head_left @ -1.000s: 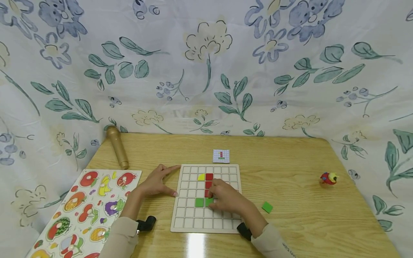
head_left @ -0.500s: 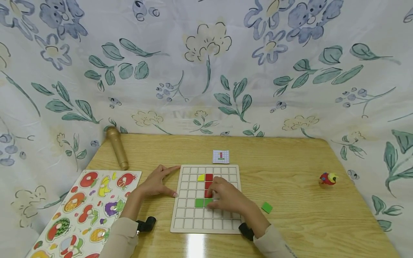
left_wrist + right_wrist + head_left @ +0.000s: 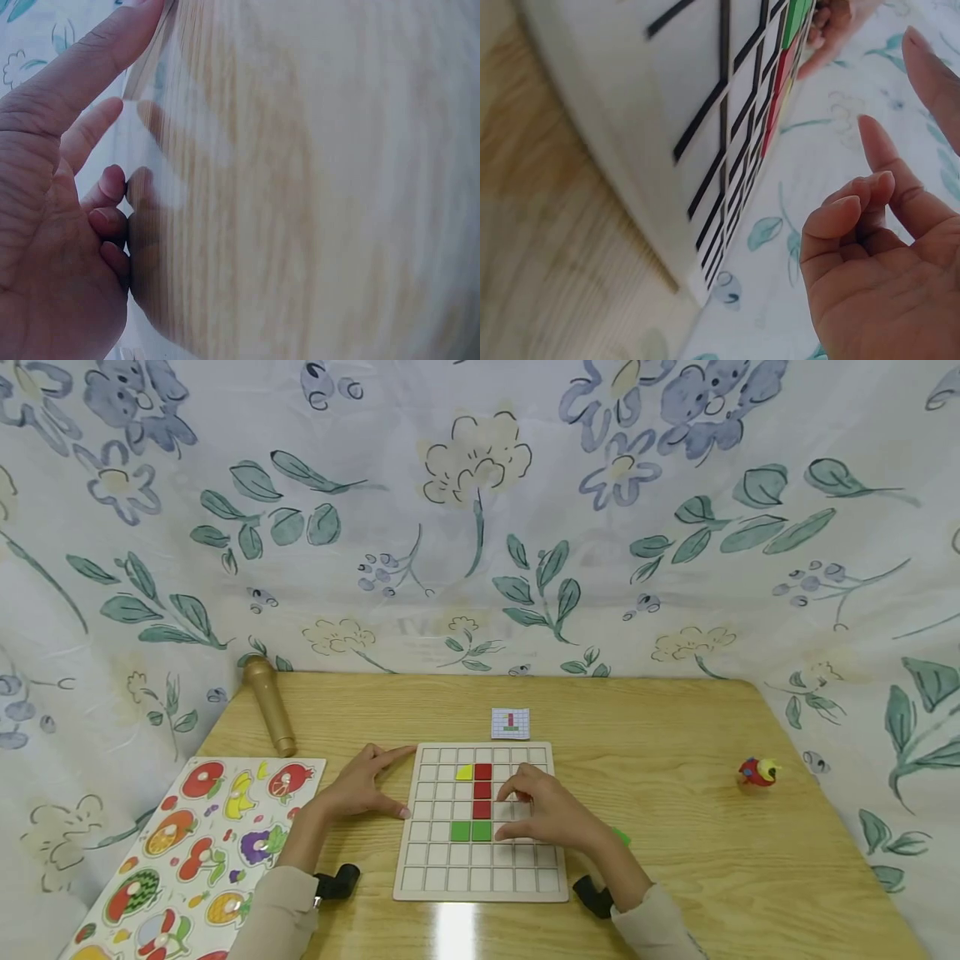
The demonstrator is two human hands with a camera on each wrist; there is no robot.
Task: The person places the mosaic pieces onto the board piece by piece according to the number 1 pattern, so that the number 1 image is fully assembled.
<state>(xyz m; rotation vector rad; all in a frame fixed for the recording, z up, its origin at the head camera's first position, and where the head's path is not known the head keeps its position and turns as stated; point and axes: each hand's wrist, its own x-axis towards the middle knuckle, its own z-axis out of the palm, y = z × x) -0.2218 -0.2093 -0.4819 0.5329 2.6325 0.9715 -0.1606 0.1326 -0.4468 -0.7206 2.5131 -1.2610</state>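
Observation:
In the head view, a pale grid board (image 3: 437, 879) lies on the table. It bears two green square tiles (image 3: 471, 831) side by side, a column of red square tiles (image 3: 482, 791) above the right green one, and a yellow tile with a slanted corner (image 3: 465, 772) beside the top red tile. My left hand (image 3: 358, 787) touches the board's left edge with its thumb and index finger spread wide; its other fingers curl, as the left wrist view shows. My right hand (image 3: 551, 810) hovers over the board's right half, thumb and index finger apart, nothing between them.
A small printed pattern card (image 3: 510, 724) lies behind the board. One loose green tile (image 3: 621, 836) is partly hidden by my right forearm. A fruit puzzle board (image 3: 247, 777) lies left, a brown microphone-shaped object (image 3: 272, 706) behind it, a small parrot figure (image 3: 758, 772) far right.
My right hand has moved off the right green tile and shifted right, its thumb and index finger wider apart. The red and green tiles now show fully. The left hand keeps its place.

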